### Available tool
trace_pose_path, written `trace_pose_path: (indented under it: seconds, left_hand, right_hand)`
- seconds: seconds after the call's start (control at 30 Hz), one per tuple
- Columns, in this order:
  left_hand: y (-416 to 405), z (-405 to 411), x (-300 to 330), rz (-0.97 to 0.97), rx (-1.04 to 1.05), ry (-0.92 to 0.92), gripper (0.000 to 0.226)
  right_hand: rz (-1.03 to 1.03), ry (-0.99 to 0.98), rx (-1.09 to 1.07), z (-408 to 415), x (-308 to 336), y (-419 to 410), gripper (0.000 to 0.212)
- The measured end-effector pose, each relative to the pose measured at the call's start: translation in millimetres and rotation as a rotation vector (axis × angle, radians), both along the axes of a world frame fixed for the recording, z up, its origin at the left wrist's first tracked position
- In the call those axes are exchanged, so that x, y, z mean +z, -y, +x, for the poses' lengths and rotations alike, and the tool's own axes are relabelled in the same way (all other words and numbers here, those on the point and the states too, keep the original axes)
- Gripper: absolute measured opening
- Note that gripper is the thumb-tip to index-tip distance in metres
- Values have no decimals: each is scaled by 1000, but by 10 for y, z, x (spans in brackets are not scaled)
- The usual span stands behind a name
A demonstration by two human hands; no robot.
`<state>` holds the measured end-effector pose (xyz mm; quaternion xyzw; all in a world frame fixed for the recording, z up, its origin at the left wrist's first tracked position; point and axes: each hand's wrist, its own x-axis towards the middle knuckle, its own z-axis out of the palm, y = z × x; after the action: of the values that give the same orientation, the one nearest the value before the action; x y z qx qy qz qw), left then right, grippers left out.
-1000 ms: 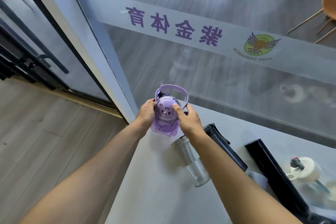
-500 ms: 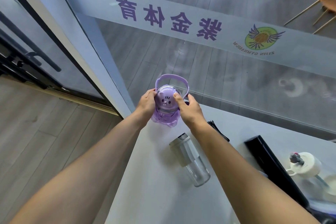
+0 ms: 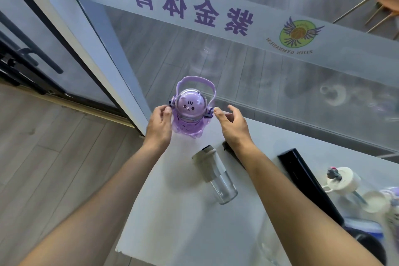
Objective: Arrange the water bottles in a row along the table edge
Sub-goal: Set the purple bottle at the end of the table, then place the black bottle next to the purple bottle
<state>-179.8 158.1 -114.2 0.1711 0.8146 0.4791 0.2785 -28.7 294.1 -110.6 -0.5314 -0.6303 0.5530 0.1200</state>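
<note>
Purple cat bottle (image 3: 190, 112) upright at far left corner of table (image 3: 172, 211). My left hand (image 3: 158, 124): fingertips on its left strap lug, perhaps pinching. My right hand (image 3: 232, 124) spread, just beside. Judge it light, stiff, smooth plastic; take body both sides, or top handle.

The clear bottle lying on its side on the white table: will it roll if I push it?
Probably: the clear round bottle lies on its side on the white table, so a sideways nudge could roll it. It looks empty, so likely light. If glass, it might crack falling off.
</note>
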Motion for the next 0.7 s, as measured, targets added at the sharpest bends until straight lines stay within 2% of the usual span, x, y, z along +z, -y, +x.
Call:
trace_pose_path:
  seconds: [0.1,0.23,0.33,0.47,0.57,0.7]
  left_hand:
    - [299,260,-139,-23,6,-60,32]
    - [510,781,-293,-117,-186,-117,39]
    - [497,1077,-319,-198,-361,-214,59]
    - [410,1269,-410,-308,-534,-343,78]
    - [379,1294,-467,-316,-542,-326,83]
    - [448,1307,-483,-282,-502,-257,85]
  right_hand:
    - [88,78,-18,268,-86,-14,63]
    - [218,215,-3,666,-207,-20,51]
    - [300,331,97,831,-316,-24,55]
    - [384,542,290,819,-402,-60,71]
    - [397,699,423,725,-455,-84,86]
    - [383,722,447,647,-563,-91,83]
